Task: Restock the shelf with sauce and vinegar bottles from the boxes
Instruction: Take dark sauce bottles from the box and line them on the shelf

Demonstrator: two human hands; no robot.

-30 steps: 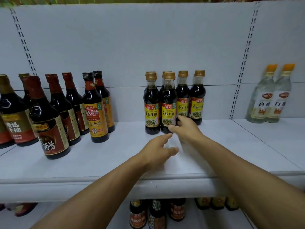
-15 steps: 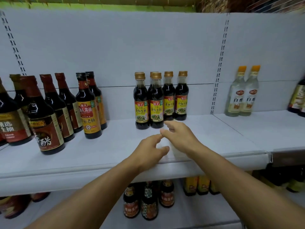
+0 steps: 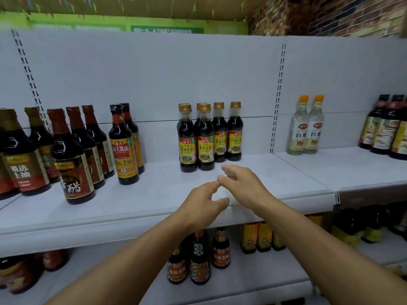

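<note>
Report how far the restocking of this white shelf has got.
Done: gold-capped soy sauce bottles stand grouped on the white metal shelf, two clear vinegar bottles further right. In hand: nothing; left hand and right hand hover empty. Left: wide bare gaps; no boxes visible.

On the shelf (image 3: 154, 194) we see soy bottles (image 3: 207, 137) centre, vinegar bottles (image 3: 306, 128) right, our hands (image 3: 224, 194) nearer.

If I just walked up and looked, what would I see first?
Probably the two bare hands in the middle, the left hand and the right hand, hovering empty over the white shelf. Just behind them stands a cluster of small dark soy sauce bottles with gold caps and yellow labels. Off to the right, two clear vinegar bottles with orange caps stand out.
</note>
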